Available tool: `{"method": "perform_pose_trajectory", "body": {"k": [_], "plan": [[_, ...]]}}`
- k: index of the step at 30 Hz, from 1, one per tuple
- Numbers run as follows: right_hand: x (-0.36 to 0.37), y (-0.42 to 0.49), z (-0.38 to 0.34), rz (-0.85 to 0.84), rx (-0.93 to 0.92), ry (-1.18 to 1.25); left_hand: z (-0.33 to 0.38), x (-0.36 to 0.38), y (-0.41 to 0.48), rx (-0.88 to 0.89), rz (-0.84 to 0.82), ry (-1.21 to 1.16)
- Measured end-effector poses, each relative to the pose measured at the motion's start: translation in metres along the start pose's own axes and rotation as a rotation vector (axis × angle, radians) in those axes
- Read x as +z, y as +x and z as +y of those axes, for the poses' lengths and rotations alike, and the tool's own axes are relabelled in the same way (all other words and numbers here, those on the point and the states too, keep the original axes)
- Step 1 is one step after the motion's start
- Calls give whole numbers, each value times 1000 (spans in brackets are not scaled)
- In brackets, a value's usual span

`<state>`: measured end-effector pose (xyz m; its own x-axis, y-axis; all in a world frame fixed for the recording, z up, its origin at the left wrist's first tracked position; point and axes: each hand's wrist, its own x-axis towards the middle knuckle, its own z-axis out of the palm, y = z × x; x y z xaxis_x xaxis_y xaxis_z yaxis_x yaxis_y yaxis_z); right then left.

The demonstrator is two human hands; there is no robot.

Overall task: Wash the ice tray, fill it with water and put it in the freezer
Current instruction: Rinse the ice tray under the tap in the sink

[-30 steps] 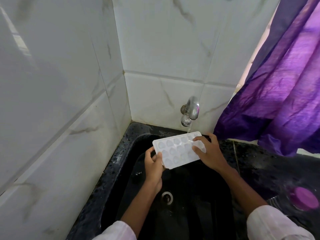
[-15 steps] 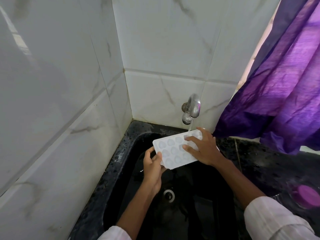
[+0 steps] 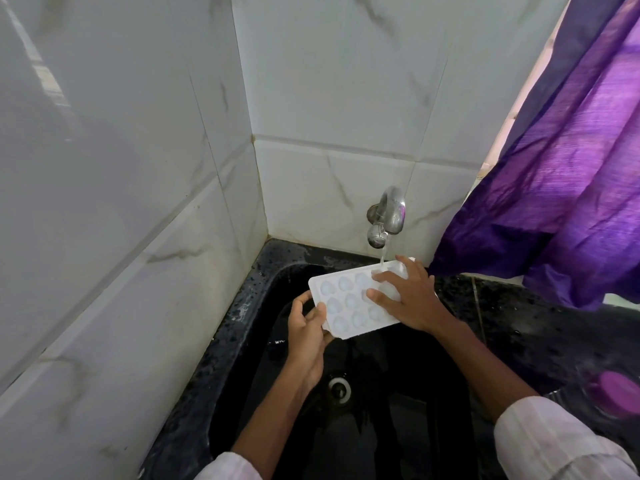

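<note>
A white ice tray [image 3: 346, 299] with rounded cells is held over the black sink [image 3: 263, 327], cells facing up. My left hand [image 3: 308, 332] grips its near left corner, thumb on top. My right hand [image 3: 408, 299] lies across the tray's right half with fingers spread and pressing into the cells. A thin stream of water falls from the steel tap [image 3: 389, 216] onto the tray's far right end, just by my right fingertips.
White marbled tiles close off the left and back. A purple curtain [image 3: 561, 188] hangs at the right, down to the dark speckled counter [image 3: 519, 327]. A clear container with a purple lid [image 3: 620, 396] stands at the right edge. The drain [image 3: 340, 389] lies below the tray.
My right hand has slid leftwards over the tray's cells. The tray has shifted slightly, and water now runs onto its far end.
</note>
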<state>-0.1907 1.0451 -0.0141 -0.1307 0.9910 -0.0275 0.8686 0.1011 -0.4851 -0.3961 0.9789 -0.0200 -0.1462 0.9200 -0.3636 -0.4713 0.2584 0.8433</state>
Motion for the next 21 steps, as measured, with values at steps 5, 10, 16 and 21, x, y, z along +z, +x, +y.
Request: {"method": "perform_pose_trajectory", "body": {"k": [5, 10, 16, 21], "plan": [[2, 7, -2, 134, 19, -14, 0, 3, 0, -15, -22, -10], [7, 9, -2, 107, 4, -60, 3, 7, 2, -6, -27, -32], [2, 11, 1, 75, -20, 4, 9, 4, 7, -5, -20, -31], [5, 17, -1, 147, 41, 1, 7, 4, 8, -41, -26, -55]]}}
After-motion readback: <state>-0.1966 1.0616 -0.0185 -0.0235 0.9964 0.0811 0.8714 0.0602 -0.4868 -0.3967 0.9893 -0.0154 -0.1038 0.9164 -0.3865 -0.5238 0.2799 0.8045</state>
